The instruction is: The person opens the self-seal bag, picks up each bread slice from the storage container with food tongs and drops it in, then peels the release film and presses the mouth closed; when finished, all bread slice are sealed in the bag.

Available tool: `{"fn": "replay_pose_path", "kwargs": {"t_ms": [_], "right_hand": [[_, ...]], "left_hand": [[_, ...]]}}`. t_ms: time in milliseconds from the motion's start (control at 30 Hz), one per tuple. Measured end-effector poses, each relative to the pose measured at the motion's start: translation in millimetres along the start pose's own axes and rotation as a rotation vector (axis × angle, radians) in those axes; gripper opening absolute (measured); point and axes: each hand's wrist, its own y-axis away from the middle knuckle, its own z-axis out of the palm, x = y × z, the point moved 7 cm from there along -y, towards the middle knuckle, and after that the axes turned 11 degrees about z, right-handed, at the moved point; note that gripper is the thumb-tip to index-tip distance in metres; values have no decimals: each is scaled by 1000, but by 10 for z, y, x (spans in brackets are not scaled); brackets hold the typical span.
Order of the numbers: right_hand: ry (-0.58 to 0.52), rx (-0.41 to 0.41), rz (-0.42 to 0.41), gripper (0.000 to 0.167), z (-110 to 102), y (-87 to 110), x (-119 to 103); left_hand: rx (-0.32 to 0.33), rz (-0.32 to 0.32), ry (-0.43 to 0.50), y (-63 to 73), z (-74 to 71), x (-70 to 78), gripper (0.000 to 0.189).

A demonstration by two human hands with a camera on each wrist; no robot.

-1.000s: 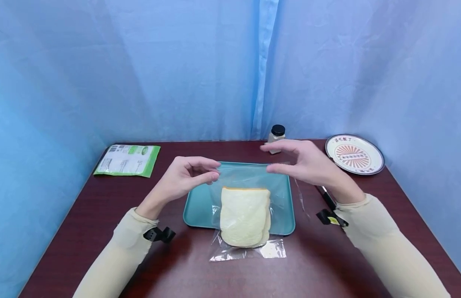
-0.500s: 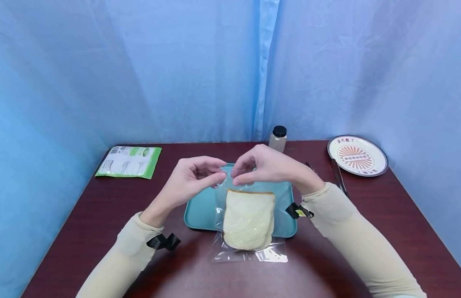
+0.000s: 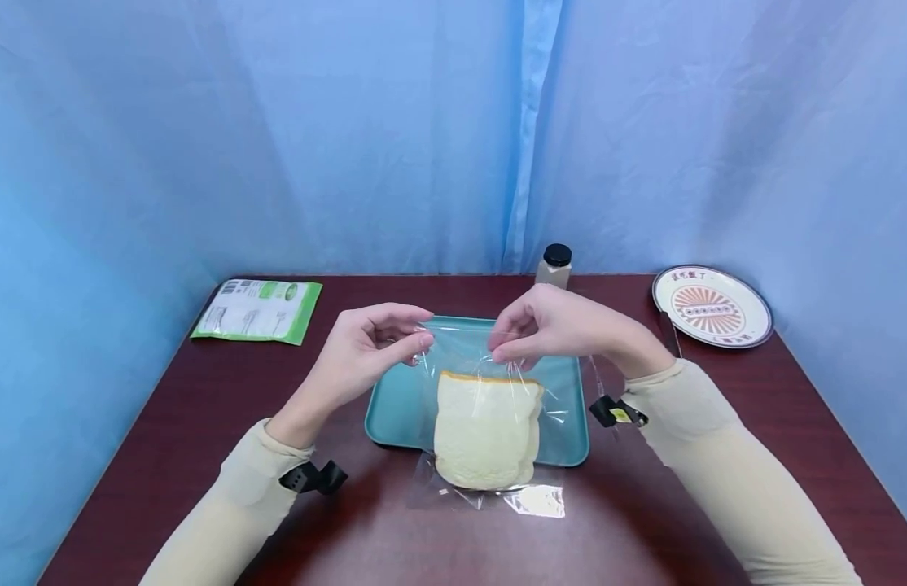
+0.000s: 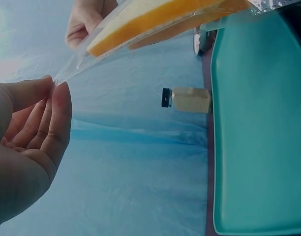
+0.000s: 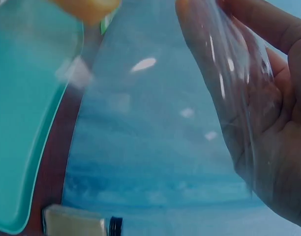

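A clear plastic bag [image 3: 556, 415] with bread slices [image 3: 486, 431] inside is held up by its top edge over a teal tray [image 3: 395, 415]. My left hand [image 3: 369, 342] pinches the bag's upper left corner between thumb and index finger, as the left wrist view also shows at the left hand [image 4: 35, 118]. Farther right along the same edge, my right hand [image 3: 549, 330] pinches the film between thumb and fingers. In the right wrist view, loose film drapes across the right hand [image 5: 268, 113]. The bread has an orange-brown crust [image 4: 155, 22].
Behind the tray stands a small jar with a black lid [image 3: 555, 267]. A patterned plate [image 3: 712, 305] lies at the back right, a dark-handled utensil [image 3: 669, 334] beside it. At the back left is a green-and-white packet [image 3: 257, 311]. Blue curtains [image 3: 351, 146] enclose the table.
My right hand has come in from the bag's far right, closed its fingers on the top edge near the left hand, then shifted somewhat right. The left hand keeps its corner throughout.
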Motion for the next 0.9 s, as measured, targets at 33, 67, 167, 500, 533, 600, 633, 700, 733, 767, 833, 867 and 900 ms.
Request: {"fn": "replay_pose_path", "kwargs": {"t_ms": [33,67,167,500,533,600,633,700,733,767,833,867,900], "right_hand": [[-6,1,6,16,-25,27,34],[-16,1,14,17,-46,51,78],[-32,9,27,17,-114,152,189],[-145,66,50,18,-236,458,460],[-167,70,48,19,-236,471,483],[-202,77,40,19,-236,494,513],[-222,79,40,19,-236,502,528],[-253,84,33,19,-243,517,552],[-263,88,32,19,-248,520,564],[-272,88,25,19,-253,525,570],[-287,90,9,19,-265,536,581],[-290,91,-2,19,-270,541,582],[-296,91,-11,19,-274,544,586]], "left_hand": [[2,-1,-1,3,-18,-8,27],[5,-4,-3,8,-36,-18,27],[16,-16,-5,34,-81,-53,26],[30,-39,-32,149,-153,-114,28],[32,-42,-32,156,-154,-116,28],[38,-46,-30,164,-160,-124,28],[40,-46,-29,166,-166,-133,28],[45,-48,-21,163,-176,-150,28],[44,-50,-16,160,-179,-162,28],[41,-55,-7,156,-180,-175,29],[26,-84,8,152,-178,-217,32],[13,-110,22,153,-171,-246,34],[-1,-137,33,156,-165,-279,36]]}}
